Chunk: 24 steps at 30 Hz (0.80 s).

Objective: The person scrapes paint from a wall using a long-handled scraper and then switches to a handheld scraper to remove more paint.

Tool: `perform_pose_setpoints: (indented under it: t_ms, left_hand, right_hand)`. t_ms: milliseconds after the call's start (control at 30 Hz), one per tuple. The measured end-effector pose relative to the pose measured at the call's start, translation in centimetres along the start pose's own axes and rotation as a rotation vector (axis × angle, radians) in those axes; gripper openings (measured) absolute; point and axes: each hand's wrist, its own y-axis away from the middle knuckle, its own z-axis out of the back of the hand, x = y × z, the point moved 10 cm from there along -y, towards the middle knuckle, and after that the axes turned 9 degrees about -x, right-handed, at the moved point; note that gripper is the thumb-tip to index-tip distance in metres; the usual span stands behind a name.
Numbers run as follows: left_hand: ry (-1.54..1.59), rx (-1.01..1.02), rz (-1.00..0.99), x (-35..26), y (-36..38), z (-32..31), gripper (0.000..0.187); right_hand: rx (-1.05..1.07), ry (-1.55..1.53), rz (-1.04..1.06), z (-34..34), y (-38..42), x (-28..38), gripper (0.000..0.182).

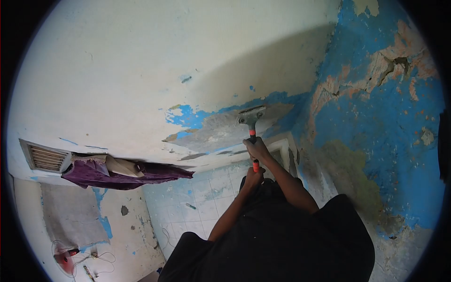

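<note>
My right hand (258,149) is wrapped around the upper part of the handle of a long-handled scraper (252,123). Lower down on the same handle, just past a red band, my left hand (252,178) is closed around it. The scraper's wide metal head overlaps a bare grey patch (218,129) on the pale wall (141,70). Flaking blue paint (190,116) borders this patch along its upper side and left end.
Cracked, peeling blue wall (361,127) rises at the right. To the left, purple cloth (127,176) hangs beside a slatted vent (47,157). Below are a tiled floor (206,190) with a small green object (190,206), a red fan (65,258) and loose cables (105,258).
</note>
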Motion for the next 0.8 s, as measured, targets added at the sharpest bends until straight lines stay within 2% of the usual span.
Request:
perform_pose_setpoints:
  t_ms: [67, 467, 567, 667, 733, 800]
  left_hand:
    - [-0.001, -0.002, -0.001, -0.4, 0.3, 0.0, 0.025]
    - [-0.007, 0.004, -0.012, 1.8, -0.5, -0.8, 0.026]
    - [0.001, -0.023, -0.046, -0.6, -0.4, -0.3, 0.026]
    - [0.021, -0.020, -0.047, -1.3, -0.6, -0.4, 0.027]
    - [-0.057, -0.028, 0.013, 3.4, -1.0, -0.7, 0.027]
    - [-0.094, 0.012, 0.033, 3.2, -1.3, -1.1, 0.026]
  right_hand:
    - [0.029, -0.030, 0.020, -0.2, 1.1, 1.4, 0.034]
    - [0.021, -0.045, -0.051, 0.7, 0.3, -0.7, 0.033]
    - [0.061, -0.090, -0.030, 0.4, 0.8, 1.2, 0.035]
    - [-0.012, -0.028, 0.041, 0.5, 0.8, 3.2, 0.037]
    - [-0.018, -0.035, -0.033, 1.1, 0.5, -1.6, 0.038]
    - [0.026, -0.063, -0.053, 1.2, -0.4, -2.1, 0.039]
